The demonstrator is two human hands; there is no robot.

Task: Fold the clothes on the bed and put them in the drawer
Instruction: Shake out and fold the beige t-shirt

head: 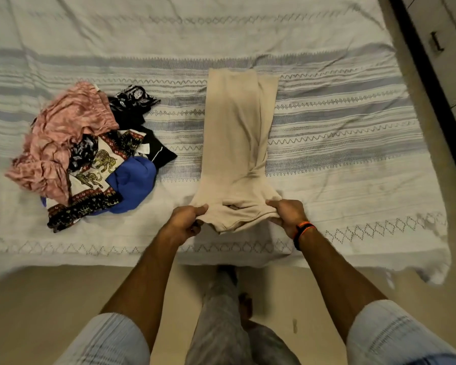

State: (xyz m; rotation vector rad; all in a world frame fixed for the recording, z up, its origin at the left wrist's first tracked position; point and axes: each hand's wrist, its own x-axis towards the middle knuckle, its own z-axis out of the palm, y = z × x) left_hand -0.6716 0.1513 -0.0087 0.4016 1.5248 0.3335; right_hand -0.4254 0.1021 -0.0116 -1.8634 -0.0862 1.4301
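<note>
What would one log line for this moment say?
fold | left hand, right hand grip beige garment near end | pile unfolded on bed

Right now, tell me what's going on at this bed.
A person stands at the edge of the bed folding laundry. Both hands grip the near end of a beige garment that lies stretched lengthwise away from them: the left hand pinches its left corner, the right hand its right corner. To the left sits an unfolded heap of clothes, pink, black, blue and elephant-print. A cabinet handle shows at far right; nothing is put away yet.
</note>
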